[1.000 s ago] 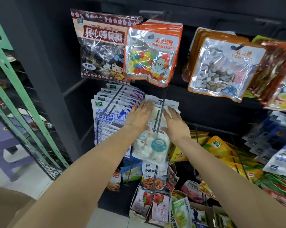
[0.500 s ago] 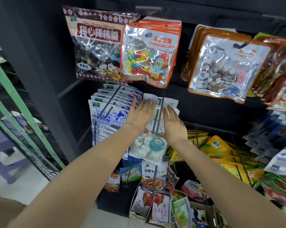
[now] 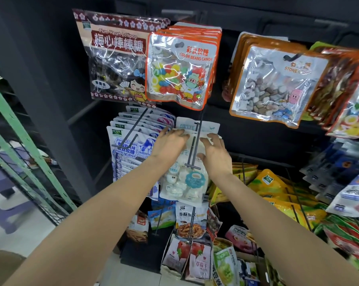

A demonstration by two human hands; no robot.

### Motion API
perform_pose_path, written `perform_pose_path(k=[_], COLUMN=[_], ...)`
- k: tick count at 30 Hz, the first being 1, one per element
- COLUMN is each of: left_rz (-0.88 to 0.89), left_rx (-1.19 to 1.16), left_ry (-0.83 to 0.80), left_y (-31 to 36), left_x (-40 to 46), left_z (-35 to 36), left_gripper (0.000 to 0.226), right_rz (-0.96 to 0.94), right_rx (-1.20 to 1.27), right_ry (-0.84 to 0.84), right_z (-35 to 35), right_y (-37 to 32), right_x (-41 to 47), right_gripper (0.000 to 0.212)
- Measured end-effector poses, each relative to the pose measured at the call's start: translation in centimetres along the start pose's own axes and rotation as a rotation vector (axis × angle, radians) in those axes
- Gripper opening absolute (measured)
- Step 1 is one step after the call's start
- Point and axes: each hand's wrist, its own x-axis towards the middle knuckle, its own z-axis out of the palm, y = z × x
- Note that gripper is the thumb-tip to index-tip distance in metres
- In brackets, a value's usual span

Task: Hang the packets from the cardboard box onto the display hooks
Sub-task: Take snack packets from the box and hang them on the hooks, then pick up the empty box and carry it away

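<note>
A white packet (image 3: 183, 183) of round white sweets hangs on a double-wire display hook (image 3: 193, 153) in the middle of the rack. My left hand (image 3: 170, 144) holds its upper left edge, fingers bent over the top. At the upper right edge my right hand (image 3: 215, 154) pinches the top with curled fingers. More white packets (image 3: 207, 127) hang behind it on the same hook. A brown cardboard box (image 3: 255, 258) with packets in it shows at the bottom right, mostly hidden.
Blue-and-white packets (image 3: 129, 149) hang on the hook just left. Colour bean candy (image 3: 180, 67), plum lollipops (image 3: 116, 58) and stone candy (image 3: 273, 83) hang above. Yellow bags (image 3: 275, 188) fill the right, snack packets (image 3: 190, 221) hang below. A green metal frame (image 3: 19, 139) stands at left.
Both hands have slid up from lying flat on the packet's face to its top edge, and their fingers have curled over it. The view has shifted slightly.
</note>
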Motion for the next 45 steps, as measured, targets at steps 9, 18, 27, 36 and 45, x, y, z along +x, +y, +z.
perform_pose_path(k=[9, 18, 27, 36, 45], left_rz=[-0.04, -0.043, -0.106, -0.319, -0.756], left_rx=[-0.041, 0.247, 0.172, 0.109, 0.224], left_ry=[0.101, -0.071, 0.126, 0.036, -0.062], left_y=[-0.3, 0.8, 1.4, 1.0, -4.0], left_x=[-1.4, -2.3, -6.7, -17.2, -35.3], left_z=[0.9, 2.6, 3.6, 3.0, -0.4], left_gripper=[0.062, 0.103, 0.088, 0.023, 0.058], right_rz=[-0.047, -0.104, -0.065, -0.258, -0.785], right_rx=[0.028, -0.086, 0.04, 0.26, 0.348], right_ry=[0.013, -0.115, 0.109, -0.323, -0.494], right_z=[0.5, 1.1, 1.5, 3.4, 4.9], right_y=[0.6, 0.8, 0.5, -5.0, -19.7], right_x=[-0.9, -1.3, -6.9, -12.2, -18.4], right_gripper=[0.058, 0.095, 0.073, 0.033, 0.043])
